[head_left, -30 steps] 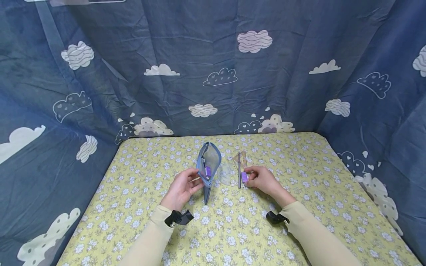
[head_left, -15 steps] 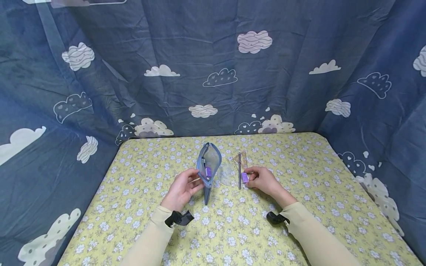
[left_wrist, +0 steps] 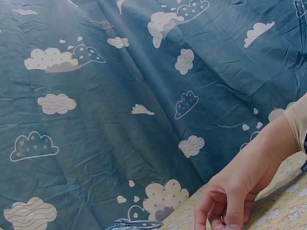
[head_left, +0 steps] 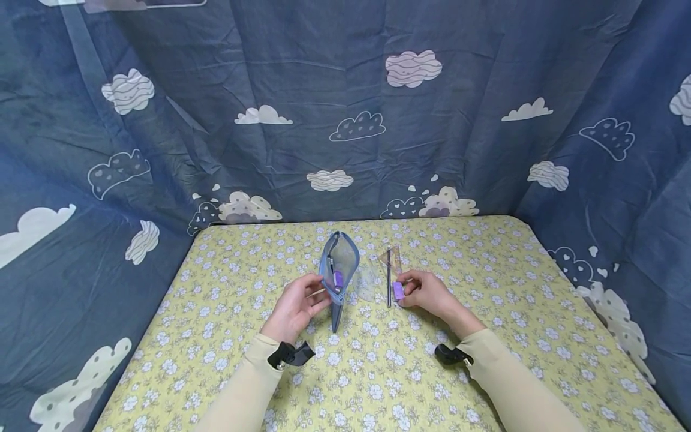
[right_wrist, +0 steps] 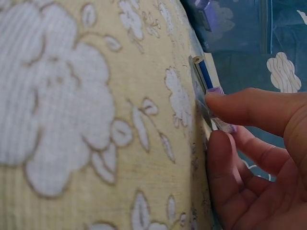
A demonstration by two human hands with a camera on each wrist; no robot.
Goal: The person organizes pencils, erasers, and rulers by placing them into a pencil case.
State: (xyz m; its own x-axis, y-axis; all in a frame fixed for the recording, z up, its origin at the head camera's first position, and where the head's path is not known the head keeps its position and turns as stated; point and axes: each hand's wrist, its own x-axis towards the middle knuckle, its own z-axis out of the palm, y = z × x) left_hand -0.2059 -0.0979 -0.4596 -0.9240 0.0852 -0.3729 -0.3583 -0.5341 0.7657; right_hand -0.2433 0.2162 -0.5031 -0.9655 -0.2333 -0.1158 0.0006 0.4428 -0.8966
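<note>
My left hand (head_left: 294, 305) holds the near end of a blue zippered mesh pencil pouch (head_left: 349, 259), its fingers at the rim. The pouch stands with its mouth spread; a purple block (head_left: 338, 280) and a dark slim item lie inside. To the right, my right hand (head_left: 429, 292) pinches a small purple eraser (head_left: 398, 291) between thumb and fingers, low at the table. In the right wrist view the thumb lies over part of the eraser (right_wrist: 223, 125). Beside the eraser lies a dark pencil (head_left: 388, 279). The left wrist view shows the right hand (left_wrist: 240, 191) and the pouch's zipper edge (left_wrist: 134, 224).
A clear set square (head_left: 396, 257) lies partly under the pencil. Between pouch and pencil is a transparent flat piece (head_left: 365, 283), its kind hard to tell. A yellow flowered cloth (head_left: 243, 372) covers the table, and a blue cloud-patterned curtain (head_left: 302, 150) hangs behind and at the sides.
My right hand and the eraser have shifted very slightly toward the right and near side. The left hand and the pouch stay almost as they were.
</note>
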